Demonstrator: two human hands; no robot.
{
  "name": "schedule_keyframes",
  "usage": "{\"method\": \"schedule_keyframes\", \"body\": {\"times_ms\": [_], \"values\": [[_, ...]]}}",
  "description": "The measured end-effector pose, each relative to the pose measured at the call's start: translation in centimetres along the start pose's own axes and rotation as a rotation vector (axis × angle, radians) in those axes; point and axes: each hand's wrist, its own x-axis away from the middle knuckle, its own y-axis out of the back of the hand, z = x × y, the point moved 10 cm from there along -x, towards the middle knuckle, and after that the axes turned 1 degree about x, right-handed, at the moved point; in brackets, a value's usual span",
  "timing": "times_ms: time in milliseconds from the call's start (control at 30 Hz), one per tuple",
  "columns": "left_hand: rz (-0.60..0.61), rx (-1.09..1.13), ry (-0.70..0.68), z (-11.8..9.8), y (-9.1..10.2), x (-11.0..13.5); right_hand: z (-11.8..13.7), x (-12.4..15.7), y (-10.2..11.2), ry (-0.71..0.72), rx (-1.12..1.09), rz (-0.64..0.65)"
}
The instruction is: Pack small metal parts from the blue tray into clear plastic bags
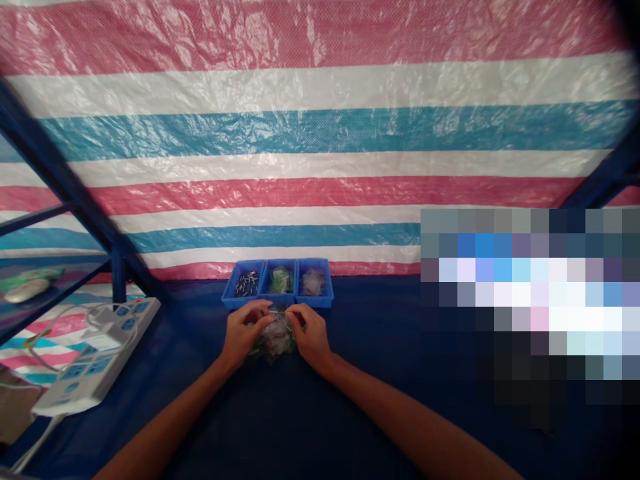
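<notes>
My left hand [245, 332] and my right hand [311, 335] both pinch the top of a small clear plastic bag [275, 341] just in front of a blue plastic three-compartment tray [277, 303]. Something green shows through the lower part of the bag, and my fingers hide its top. The tray's left compartment holds several small metal pins [247, 284]. Green items in clear wrapping [280, 280] fill the middle one, and clear plastic bags [313, 281] lie in the right one.
A dark blue cloth [250, 413] covers the table. A white power strip with blue sockets [95, 353] and its cables lie at the left. Blue metal framing [55, 173] and a striped tarp [320, 133] stand behind. A pixelated patch hides the right side.
</notes>
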Motion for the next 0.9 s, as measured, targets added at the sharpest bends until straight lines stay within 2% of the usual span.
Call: {"method": "schedule_keyframes", "body": {"times_ms": [233, 333, 467, 567, 767, 900], "values": [[0.027, -0.046, -0.107, -2.0, -0.4, -0.1, 0.1, 0.0, -0.3, 0.017, -0.012, 0.016], [0.005, 0.027, -0.052, -1.3, -0.3, -0.1, 0.3, 0.0, -0.3, 0.025, -0.001, 0.032], [-0.088, 0.239, 0.073, 0.4, 0.5, -0.4, 0.2, 0.0, -0.2, 0.008, -0.006, 0.030], [-0.126, 0.315, 0.093, 0.6, 0.9, -0.6, -0.1, 0.1, -0.3, -0.003, -0.021, 0.021], [-0.096, 0.247, 0.106, 0.8, 0.6, -0.6, 0.3, 0.0, -0.2, 0.033, -0.025, 0.013], [-0.069, 0.123, 0.083, 0.7, 0.5, -0.5, 0.6, 0.0, -0.1, 0.046, -0.027, 0.019]]}}
